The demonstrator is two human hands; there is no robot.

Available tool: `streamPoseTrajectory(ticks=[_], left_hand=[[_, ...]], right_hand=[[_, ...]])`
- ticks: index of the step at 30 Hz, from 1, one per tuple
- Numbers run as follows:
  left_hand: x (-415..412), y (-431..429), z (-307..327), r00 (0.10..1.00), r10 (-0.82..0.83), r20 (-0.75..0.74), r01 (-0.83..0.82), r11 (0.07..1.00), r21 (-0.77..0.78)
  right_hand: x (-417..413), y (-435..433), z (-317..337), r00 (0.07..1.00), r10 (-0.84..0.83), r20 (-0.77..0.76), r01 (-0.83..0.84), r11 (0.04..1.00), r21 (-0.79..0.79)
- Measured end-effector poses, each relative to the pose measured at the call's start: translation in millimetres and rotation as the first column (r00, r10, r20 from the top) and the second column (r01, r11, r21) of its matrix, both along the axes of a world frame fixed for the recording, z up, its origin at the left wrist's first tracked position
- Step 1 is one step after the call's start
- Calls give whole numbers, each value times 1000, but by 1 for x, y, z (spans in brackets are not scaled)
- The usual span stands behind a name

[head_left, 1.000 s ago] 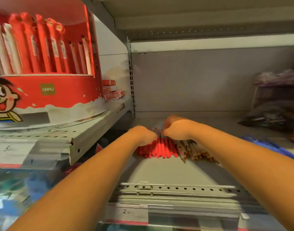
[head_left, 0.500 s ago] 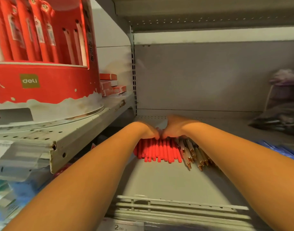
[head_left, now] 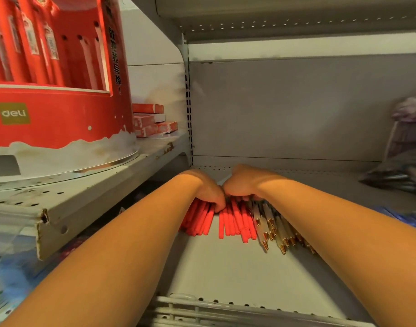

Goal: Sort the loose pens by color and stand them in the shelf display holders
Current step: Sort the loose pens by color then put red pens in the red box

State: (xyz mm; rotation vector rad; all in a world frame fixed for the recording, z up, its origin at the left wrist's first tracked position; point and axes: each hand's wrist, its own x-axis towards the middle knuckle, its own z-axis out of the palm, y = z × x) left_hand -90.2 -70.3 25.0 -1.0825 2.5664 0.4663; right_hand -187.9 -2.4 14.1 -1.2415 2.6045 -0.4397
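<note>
Head view: the red pens (head_left: 235, 223) are laid flat on the shelf (head_left: 226, 267), split into two bunches. The left hand (head_left: 205, 188) is curled over the left bunch. The right hand (head_left: 243, 182) is curled over the other bunch and the clear pens (head_left: 272, 228) beside it. Whether either hand truly grips cannot be told.

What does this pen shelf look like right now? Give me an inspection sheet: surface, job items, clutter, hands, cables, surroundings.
Surface: grey metal shelf; the pens lie flat on it.
Job's things: red pens in two bunches; clear gold-tipped pens beside them on the right; red display holder on the higher shelf at left.
Clutter: small red boxes behind the holder; blue packets at right.
Hands: left hand curls round the left red bunch; right hand rests on the other pens, grip hidden.
Cables: nothing seen.
Surroundings: dark bags far right.
</note>
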Motion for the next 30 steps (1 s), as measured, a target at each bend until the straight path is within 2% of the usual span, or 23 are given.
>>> streamPoseTrajectory(ticks=[6, 10, 15, 20, 24, 27, 30], left_hand=[[0, -1, -1, 995, -95, 19, 97, 987, -131], [-1, 1, -3, 992, -120, 38, 124, 985, -123], [0, 4, -5, 993, -117, 24, 119, 976, -183], [3, 3, -3, 998, -60, 0, 60, 987, -146], [6, 2, -6, 999, -18, -29, 14, 992, -128], [7, 3, -9, 996, 17, -84, -29, 989, -144], [11, -2, -10, 984, 94, -154, -104, 993, -61]], right_hand=[[0, 0, -2, 1000, 3, 30, -1, 998, -59], [-2, 1, -3, 997, -13, 77, 22, 992, -126], [-5, 6, -2, 987, -21, 161, 64, 961, -268], [-8, 13, 2, 964, 6, 265, 109, 903, -415], [-8, 17, 4, 959, 31, 281, 126, 842, -524], [-6, 22, 6, 928, 70, 365, 159, 814, -559], [-1, 27, 8, 885, 113, 451, 186, 802, -567]])
